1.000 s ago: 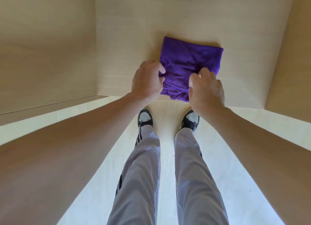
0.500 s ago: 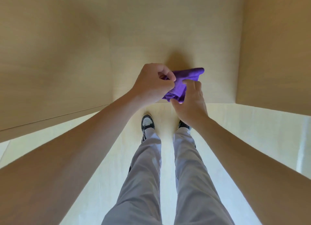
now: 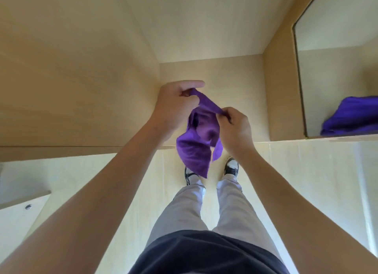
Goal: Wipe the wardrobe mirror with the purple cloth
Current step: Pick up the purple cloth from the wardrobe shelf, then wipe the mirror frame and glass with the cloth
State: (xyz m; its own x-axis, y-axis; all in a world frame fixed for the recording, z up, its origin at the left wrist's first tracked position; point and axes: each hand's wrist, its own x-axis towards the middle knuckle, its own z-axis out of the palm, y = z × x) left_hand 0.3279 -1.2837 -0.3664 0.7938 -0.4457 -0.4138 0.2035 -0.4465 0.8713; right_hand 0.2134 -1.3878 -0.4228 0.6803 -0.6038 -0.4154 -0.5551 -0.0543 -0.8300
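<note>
Both grips were pinched on the purple cloth [image 3: 196,142]: left hand [image 3: 176,106] at one top corner, right hand [image 3: 235,128] at the other. Cloth hung between them above the floor [image 3: 114,183]. Mirror [image 3: 335,73] sat to the right, showing purple.

The person is wearing light grey trousers [image 3: 206,208] and a dark navy top [image 3: 204,253], its hem showing at the waist. Both forearms are showing bare, no sleeves. Black-and-white sneakers [image 3: 231,167] are covering the feet.
</note>
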